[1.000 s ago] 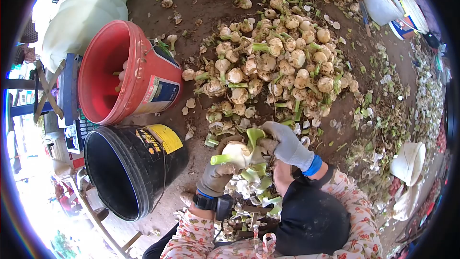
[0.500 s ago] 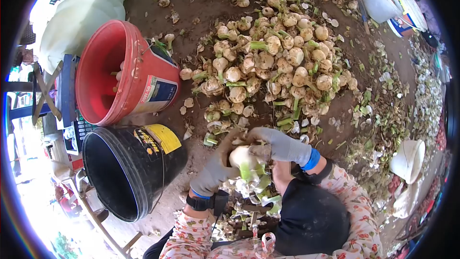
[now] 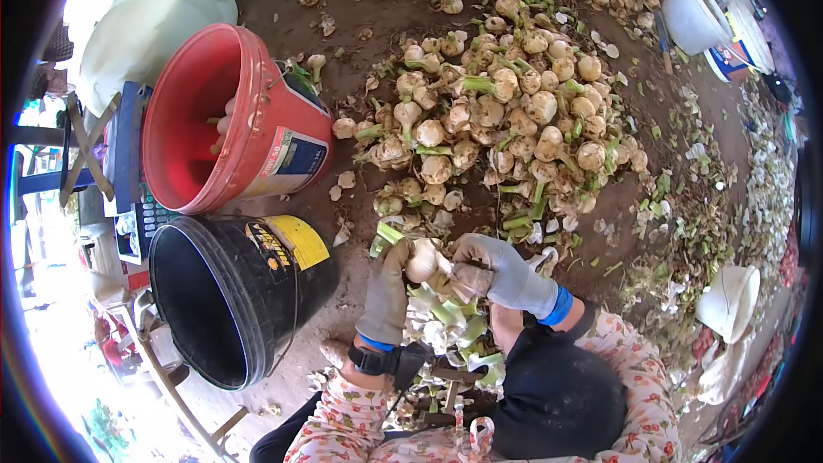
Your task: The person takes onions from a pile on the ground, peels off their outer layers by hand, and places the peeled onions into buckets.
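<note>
A whitish bulb [image 3: 421,262] with a green stem is gripped by my gloved left hand [image 3: 385,296], its fingers wrapped round it. Close beside it on the right, my gloved right hand [image 3: 506,273] is closed, pinching a pale piece of skin [image 3: 463,281] at the bulb's side. Loose peelings and green leaves [image 3: 450,317] lie below both hands. Beyond the hands is a large pile of bulbs with cut stems [image 3: 523,111].
At the left, a red bucket [image 3: 257,129] with a few bulbs inside lies tilted above a black bucket [image 3: 249,291]. White buckets [image 3: 693,17] stand at the upper right, a white container [image 3: 729,303] at the right. Peelings [image 3: 660,257] litter the ground.
The bulb has been turned, its stem now pointing up and left, and it looks smoother and whiter. My left hand has shifted around it; my right hand has drawn slightly to the right.
</note>
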A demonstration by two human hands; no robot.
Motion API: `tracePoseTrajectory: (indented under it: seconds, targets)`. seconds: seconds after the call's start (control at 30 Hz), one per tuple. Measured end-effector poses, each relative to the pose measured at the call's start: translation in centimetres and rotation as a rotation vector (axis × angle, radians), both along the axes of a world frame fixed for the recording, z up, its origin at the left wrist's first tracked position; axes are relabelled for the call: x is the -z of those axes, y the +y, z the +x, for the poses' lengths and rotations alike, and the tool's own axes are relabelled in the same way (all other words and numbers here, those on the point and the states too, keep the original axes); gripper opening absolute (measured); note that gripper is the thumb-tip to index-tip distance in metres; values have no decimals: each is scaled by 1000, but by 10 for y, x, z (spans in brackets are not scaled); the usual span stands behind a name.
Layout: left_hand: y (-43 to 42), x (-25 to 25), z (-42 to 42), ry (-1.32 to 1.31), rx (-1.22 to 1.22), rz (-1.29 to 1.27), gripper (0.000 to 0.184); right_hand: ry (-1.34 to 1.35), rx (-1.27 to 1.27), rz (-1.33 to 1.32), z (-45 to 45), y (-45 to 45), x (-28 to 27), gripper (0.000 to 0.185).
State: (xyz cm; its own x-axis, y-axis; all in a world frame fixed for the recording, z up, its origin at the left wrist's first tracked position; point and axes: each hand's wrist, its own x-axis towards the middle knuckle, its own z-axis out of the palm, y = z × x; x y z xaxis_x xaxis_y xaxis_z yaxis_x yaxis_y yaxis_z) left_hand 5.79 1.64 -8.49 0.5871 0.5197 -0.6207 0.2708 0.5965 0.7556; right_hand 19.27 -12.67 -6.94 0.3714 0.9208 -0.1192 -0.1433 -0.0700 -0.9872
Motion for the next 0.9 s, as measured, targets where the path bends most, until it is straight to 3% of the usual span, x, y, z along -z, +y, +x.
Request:
tracePoseTrajectory:
  seconds: [0.07, 0.17, 0.23, 0.3, 0.37, 0.43, 0.47, 0.5, 0.57, 0.63, 0.7, 0.73, 0.77, 0.83, 0.9]
  targets:
    - [8, -8, 1, 96, 120, 167, 34, 109, -49, -39, 3, -1, -11, 7]
    - [4, 10, -3, -179, -382, -539, 31, 526, 47, -162, 11, -2, -21, 11]
    - [20, 34, -15, -896, 37, -757, 38, 750, -61, 239, 15, -11, -30, 29]
    - [20, 15, -13, -677, -209, -690, 39, 486, -248, 282, 16, -12, -23, 26]
    - [15, 6, -13, -247, 93, 445, 40, 91, -397, 209, 15, -10, -14, 34]
    - [18, -7, -12, -88, 23, 532, 41, -465, -427, -149, -1, -4, -7, 38]
    - [30, -25, -10, -175, -186, 62, 43, -820, -591, -437, -8, 2, 2, 41]
    - [43, -40, -8, -253, -386, -414, 44, -804, -636, -451, -8, -1, 12, 41]
    - [76, -62, -6, -245, -397, -195, 50, -765, -727, -479, -6, -11, 30, 41]
    - [106, -100, 9, -675, -386, -171, 55, -689, -799, -460, -2, -5, 37, 43]
    - [113, -129, 19, -791, -387, -54, 55, -719, -740, -370, -1, -4, 35, 40]
    - [121, -115, 22, -850, -287, 14, 56, -695, -705, -400, -2, -3, 32, 39]
    - [107, -108, 34, -451, -466, 192, 53, -675, -668, -429, -3, -1, 26, 38]
    - [115, -36, 28, 53, 0, 466, 44, -645, -601, -435, -4, 1, 27, 38]
    - [92, 55, 29, 297, 263, 1045, 47, -616, -544, -394, -6, -2, 38, 40]
